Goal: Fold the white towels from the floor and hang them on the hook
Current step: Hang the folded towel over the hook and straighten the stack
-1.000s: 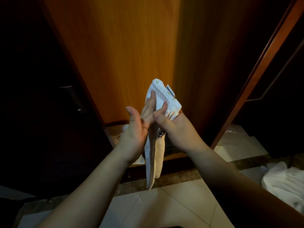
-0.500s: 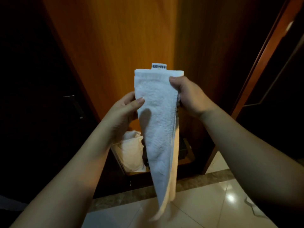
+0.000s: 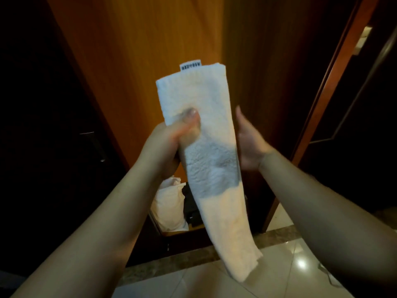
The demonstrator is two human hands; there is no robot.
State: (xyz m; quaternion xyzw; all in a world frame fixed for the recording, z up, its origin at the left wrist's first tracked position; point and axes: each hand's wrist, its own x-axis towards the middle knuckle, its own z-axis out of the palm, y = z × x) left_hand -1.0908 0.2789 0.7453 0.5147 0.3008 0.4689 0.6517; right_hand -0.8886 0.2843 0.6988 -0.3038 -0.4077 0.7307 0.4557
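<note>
— Gripping what? — The left hand [image 3: 171, 140] pinched the folded white towel [image 3: 214, 168], thumb on its front, held up before the wooden door [image 3: 139, 39]. — And the right hand [image 3: 249, 143]? — Fingers straight, just beside the towel's edge.

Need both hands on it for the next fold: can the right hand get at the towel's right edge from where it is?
Probably yes. The right hand is open right beside the towel, palm towards its right edge, with nothing between them. The left hand already grips the left side, holding it up.
</note>
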